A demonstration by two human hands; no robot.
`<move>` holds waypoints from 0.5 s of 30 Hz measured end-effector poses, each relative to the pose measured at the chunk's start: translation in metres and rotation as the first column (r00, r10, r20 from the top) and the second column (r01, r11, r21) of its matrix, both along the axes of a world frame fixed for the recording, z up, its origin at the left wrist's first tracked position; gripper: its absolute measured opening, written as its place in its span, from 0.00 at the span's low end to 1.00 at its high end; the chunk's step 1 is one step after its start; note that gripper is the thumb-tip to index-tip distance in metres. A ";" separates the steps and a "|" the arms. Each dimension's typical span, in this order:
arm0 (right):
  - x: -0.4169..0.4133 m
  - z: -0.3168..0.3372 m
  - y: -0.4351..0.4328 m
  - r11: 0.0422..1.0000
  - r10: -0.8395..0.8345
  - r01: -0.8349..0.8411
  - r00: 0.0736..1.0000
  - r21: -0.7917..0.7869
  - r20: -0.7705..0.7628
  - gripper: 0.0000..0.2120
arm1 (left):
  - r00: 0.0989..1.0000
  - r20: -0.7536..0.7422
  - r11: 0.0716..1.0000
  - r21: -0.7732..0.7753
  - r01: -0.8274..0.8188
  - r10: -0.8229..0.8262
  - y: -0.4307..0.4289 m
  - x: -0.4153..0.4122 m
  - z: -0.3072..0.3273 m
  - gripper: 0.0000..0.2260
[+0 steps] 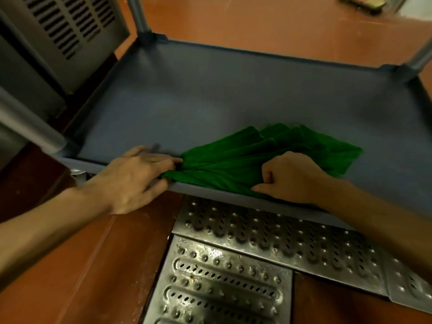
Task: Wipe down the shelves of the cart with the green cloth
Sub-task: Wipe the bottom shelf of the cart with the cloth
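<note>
A green cloth [268, 155] is observed on the grey shelf [210, 90], lying bunched and pleated against the near rim [198, 190], in the near half of the shelf and somewhat right of centre. Its folds are gathered to a narrow end at the left and fan out towards the right and away from the person. The gathered left end is pinched by the left hand [133, 176], with the forefinger laid over the top of the cloth and the thumb under it at the rim; the remaining fingers are extended onto the shelf surface just left of the cloth. The near edge of the cloth is gripped by the right hand [292, 178], whose fingers are curled into a fist over the fabric, the thumb lying along the rim. The cloth thus spans the gap between the two hands, and its wider right portion extends beyond and behind the right hand. Both forearms are seen crossing the near rim from below. The rest of the shelf surface is seen bare. An upright post [140, 17] is noted at the far left corner. A vented grey unit [70, 26] stands to the left of the shelf. A perforated metal grate [233, 277] is set into the red-brown floor [257, 19] beneath the near rim.
</note>
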State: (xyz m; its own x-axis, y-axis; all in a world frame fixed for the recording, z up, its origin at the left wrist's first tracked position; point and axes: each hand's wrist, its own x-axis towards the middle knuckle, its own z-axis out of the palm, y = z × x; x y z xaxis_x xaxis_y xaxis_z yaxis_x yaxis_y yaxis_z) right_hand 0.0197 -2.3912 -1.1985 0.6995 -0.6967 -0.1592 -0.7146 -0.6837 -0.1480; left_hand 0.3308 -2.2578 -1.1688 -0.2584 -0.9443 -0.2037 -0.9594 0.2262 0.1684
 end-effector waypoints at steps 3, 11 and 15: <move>0.024 -0.001 0.003 0.999 0.035 -0.035 0.999 -0.007 0.024 0.21 | 0.998 0.027 0.998 -0.013 -0.061 0.062 0.009 0.022 -0.001 0.28; 0.087 0.007 0.011 0.991 0.126 -0.128 0.990 0.027 0.058 0.18 | 0.979 0.096 0.982 -0.086 -0.170 0.178 0.029 0.063 -0.003 0.18; 0.112 0.004 0.017 0.990 0.135 -0.138 0.985 0.018 0.110 0.14 | 0.964 0.137 0.971 -0.105 -0.214 0.228 0.036 0.074 -0.001 0.24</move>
State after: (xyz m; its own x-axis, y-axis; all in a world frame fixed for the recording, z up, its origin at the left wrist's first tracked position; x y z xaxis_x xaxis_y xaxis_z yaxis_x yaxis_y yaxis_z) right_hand 0.1318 -2.3743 -1.1941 0.8017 -0.5903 -0.0938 -0.5938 -0.7686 -0.2381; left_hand 0.4051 -2.2219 -1.1701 -0.0148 -0.9904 -0.1372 -0.9998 0.0134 0.0110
